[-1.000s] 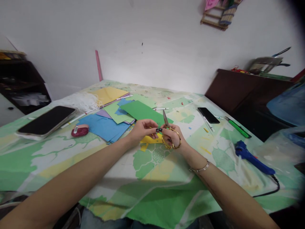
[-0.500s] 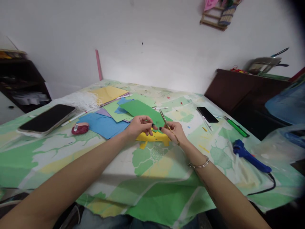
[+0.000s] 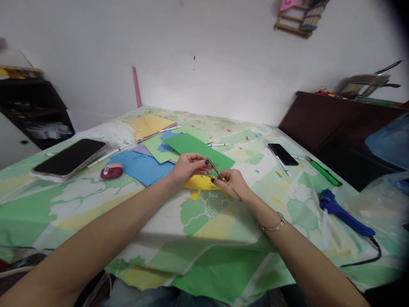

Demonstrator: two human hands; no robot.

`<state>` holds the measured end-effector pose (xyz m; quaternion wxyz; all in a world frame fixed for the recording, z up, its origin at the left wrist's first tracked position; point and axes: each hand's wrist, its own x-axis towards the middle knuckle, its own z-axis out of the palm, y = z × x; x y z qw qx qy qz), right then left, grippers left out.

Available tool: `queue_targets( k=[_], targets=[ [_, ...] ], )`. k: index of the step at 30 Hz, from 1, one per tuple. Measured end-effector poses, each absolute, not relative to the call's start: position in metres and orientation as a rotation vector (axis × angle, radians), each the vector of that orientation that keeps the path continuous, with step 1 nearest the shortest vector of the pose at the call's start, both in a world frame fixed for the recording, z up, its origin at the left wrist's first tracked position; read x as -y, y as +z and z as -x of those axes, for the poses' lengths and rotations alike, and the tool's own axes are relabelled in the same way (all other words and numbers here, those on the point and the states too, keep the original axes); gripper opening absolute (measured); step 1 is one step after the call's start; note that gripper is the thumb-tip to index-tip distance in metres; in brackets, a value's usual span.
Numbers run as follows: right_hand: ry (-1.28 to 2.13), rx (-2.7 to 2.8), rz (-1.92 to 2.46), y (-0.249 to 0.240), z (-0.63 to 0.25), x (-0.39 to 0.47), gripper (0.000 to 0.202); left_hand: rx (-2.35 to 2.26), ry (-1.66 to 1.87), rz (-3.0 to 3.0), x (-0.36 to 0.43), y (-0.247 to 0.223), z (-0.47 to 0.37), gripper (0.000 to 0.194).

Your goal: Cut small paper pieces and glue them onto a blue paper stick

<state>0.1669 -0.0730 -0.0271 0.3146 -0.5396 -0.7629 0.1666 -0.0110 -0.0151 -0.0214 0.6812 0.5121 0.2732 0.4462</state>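
Note:
My right hand (image 3: 233,181) is closed around the gold-handled scissors (image 3: 220,175), whose blades point up and left. The blade tips reach the fingertips of my left hand (image 3: 193,165). That hand is closed in a pinch on what looks like a small piece of green paper, mostly hidden by the fingers. Below both hands lies a yellow paper cutout (image 3: 200,183) with tabs and small green spots, partly covered by my right hand. Just behind them a green paper sheet (image 3: 198,147) rests on other papers.
Blue paper (image 3: 140,168), a dark red object (image 3: 111,171) and a large phone (image 3: 68,157) are on the left. To the right are a smaller phone (image 3: 283,154), a green cutter (image 3: 324,171) and a blue glue gun (image 3: 347,215) with its cord. Paper scraps dot the patterned tablecloth.
The scissors have tilted further left, and their tips now meet my left fingertips. My right hand has turned and covers more of the yellow cutout. The view has shifted slightly.

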Motion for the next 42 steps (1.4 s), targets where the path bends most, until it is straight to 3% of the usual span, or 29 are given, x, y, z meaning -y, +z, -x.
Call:
queue_targets(
  k=[22,34,42],
  targets=[
    [0.441,1.963,1.439,-0.0307,-0.1635,0.0734,0.035,-0.581,0.972,-1.041,0.0179,-0.0238,0.0087,0.009],
    [0.614,1.908,1.447,-0.0278,-0.1636,0.075,0.035,-0.566,0.933,-0.99,0.0186,-0.0217,0.008,0.007],
    [0.482,1.938,1.464,-0.0296,-0.1627,0.0741,0.037,-0.54,0.944,-0.986,0.018,-0.0239,0.0081,0.005]
  ],
)
